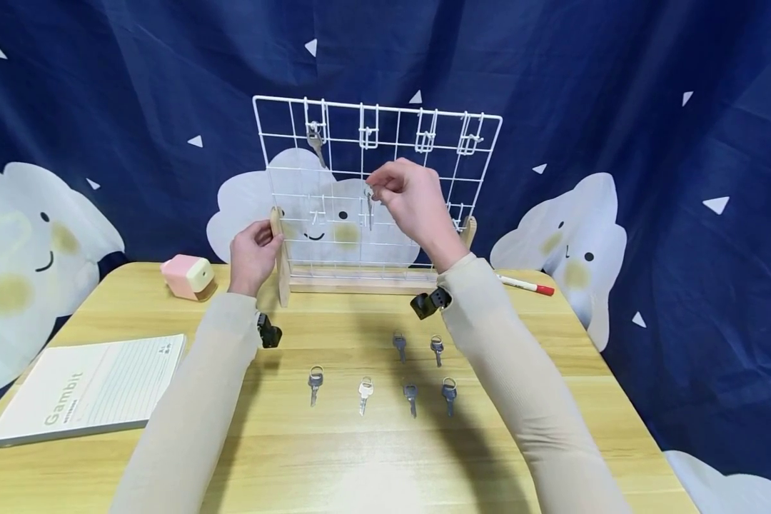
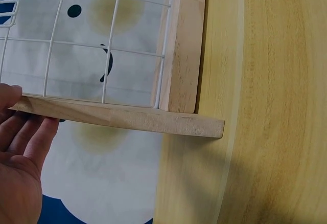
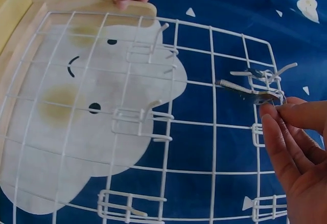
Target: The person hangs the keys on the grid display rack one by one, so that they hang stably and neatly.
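Observation:
My left hand [image 1: 252, 258] [image 2: 23, 157] grips the wooden side post [image 1: 283, 268] [image 2: 138, 121] of a white wire grid rack, thumb on one side and fingers on the other. In front of the grid, my right hand [image 1: 416, 203] [image 3: 301, 157] pinches a key [image 1: 369, 210], which hangs with its blade downward, apart from the hooks in the head view. Another key [image 1: 315, 145] hangs on the upper left hook. The other upper hooks, such as the second hook [image 1: 368, 138], carry no key. In the right wrist view the held and hung keys overlap.
Several keys with rings, including a silver key [image 1: 365, 389], lie spread on the wooden table before the rack. A notebook [image 1: 96, 382] and a pink-and-cream box-shaped item [image 1: 186, 276] are at left. A red-capped marker [image 1: 527, 285] lies at right. Behind hangs a blue curtain [image 1: 591, 57].

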{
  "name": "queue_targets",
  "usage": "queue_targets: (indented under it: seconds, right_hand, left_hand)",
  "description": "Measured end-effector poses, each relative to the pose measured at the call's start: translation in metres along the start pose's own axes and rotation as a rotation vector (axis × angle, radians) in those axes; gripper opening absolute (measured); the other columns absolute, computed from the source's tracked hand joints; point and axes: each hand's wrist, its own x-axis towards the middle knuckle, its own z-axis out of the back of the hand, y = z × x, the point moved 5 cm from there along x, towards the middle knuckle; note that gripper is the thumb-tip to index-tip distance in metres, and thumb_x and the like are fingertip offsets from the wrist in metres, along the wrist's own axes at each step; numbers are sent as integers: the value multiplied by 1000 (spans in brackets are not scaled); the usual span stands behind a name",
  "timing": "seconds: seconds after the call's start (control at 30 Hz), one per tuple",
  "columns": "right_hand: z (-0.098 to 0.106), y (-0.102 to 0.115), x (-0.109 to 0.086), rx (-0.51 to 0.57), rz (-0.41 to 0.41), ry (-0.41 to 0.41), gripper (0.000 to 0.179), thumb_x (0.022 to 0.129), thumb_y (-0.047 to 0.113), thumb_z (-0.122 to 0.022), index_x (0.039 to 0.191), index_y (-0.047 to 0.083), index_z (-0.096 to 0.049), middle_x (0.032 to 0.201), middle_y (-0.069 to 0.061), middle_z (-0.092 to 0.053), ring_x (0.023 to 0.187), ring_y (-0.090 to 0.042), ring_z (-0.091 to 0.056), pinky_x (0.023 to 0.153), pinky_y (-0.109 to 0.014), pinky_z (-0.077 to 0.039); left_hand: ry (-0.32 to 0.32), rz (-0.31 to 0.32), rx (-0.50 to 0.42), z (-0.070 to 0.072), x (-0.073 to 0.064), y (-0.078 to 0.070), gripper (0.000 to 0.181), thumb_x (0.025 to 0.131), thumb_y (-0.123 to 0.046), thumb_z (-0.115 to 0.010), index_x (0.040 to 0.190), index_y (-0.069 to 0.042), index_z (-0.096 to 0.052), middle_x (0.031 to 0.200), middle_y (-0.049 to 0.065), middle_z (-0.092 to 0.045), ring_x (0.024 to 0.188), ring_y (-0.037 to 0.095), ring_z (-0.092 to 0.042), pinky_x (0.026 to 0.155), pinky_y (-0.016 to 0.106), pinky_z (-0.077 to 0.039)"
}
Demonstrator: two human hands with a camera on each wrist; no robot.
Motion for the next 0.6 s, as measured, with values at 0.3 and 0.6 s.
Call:
queue_targets:
  seconds: [0.3,0.6]
  right_hand:
    - [16,5,18,52,22,-94,21,88,-13,-58,94,-1,-74,88,-6,-69,76,-13,-68,71,-19,-56]
    - [24,11,35,61,11,-211,20,87,-11,-61,92,1,-76,88,-4,-70,74,-6,-63,71,-14,-52]
  left_hand:
    - [-28,-61,-2,0,2,1,37,95,-5,-63,131,4,-59,126,22,-62,117,29,-60,98,29,-50]
    - [-18,-45,-2,0,-1,-1,38,95,-4,-63,132,5,-57,128,22,-61,119,29,-58,99,31,-49]
